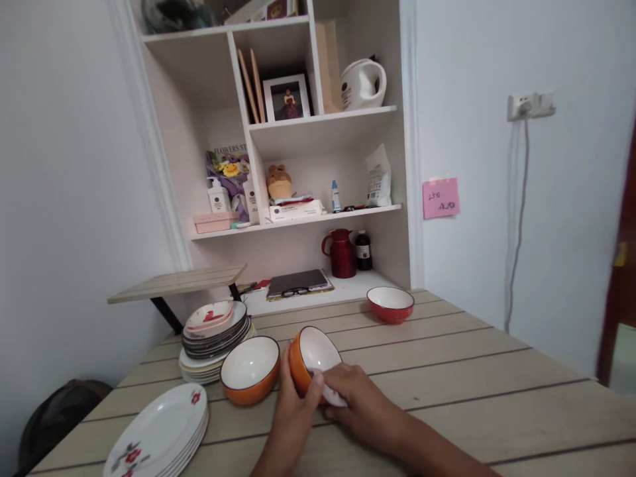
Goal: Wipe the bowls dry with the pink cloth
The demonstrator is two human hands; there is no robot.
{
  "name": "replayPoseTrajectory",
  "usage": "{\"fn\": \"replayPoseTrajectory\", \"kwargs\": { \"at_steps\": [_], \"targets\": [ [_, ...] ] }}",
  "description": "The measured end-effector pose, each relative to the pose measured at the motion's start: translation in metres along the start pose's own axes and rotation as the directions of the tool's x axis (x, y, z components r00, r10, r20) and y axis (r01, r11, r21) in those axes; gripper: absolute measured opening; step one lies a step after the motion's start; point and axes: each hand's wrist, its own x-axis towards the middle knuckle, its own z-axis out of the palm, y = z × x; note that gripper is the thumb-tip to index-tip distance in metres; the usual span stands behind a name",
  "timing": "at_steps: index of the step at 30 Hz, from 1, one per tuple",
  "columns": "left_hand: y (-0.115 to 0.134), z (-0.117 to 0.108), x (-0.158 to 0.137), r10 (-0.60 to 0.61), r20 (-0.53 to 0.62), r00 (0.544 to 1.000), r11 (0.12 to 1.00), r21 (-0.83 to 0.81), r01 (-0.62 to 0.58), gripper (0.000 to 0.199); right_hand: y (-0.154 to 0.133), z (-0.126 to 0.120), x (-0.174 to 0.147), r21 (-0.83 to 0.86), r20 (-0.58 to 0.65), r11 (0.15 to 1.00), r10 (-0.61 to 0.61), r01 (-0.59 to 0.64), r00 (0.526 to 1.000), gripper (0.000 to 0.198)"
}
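My left hand (292, 405) grips a tilted orange bowl (298, 364) with a white inside and a dark rim. Closed around a white cloth or tissue (334, 396), my right hand (360, 401) presses it against the near side of that bowl's rim; which of the two it is, I cannot tell. A second orange bowl (251, 368) stands upright on the table just left of my left hand. Farther back on the right is a red bowl (391, 308), also upright.
On the wooden table (447, 377), oval flowered plates (163, 424) are stacked at front left. Behind them rises a mixed stack of dishes (213, 341). A small raised shelf (179, 283) stands at back left. The wall cabinet holds a red jug (342, 255) and a laptop (297, 283).
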Motion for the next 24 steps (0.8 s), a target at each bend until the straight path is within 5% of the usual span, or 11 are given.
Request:
{"fn": "replayPoseTrajectory", "kwargs": {
  "at_steps": [5, 9, 24],
  "targets": [
    [0.007, 0.001, 0.000, -0.028, -0.061, 0.998, 1.000, 0.011, 0.029, 0.087, 0.004, -0.026, -0.003, -0.146, 0.127, 0.986, -0.058, 0.077, 0.990, 0.046],
    [0.007, -0.001, -0.001, -0.048, -0.033, 0.998, 0.999, 0.025, 0.049, 0.089, 0.005, -0.031, -0.005, -0.208, 0.118, 0.974, -0.063, 0.087, 0.991, 0.042],
    [-0.007, -0.007, 0.009, -0.092, 0.073, 0.993, 0.972, -0.209, 0.106, 0.111, -0.007, -0.004, -0.005, 0.292, -0.088, 0.954, 0.101, -0.072, 0.991, 0.039]
  ]
}}
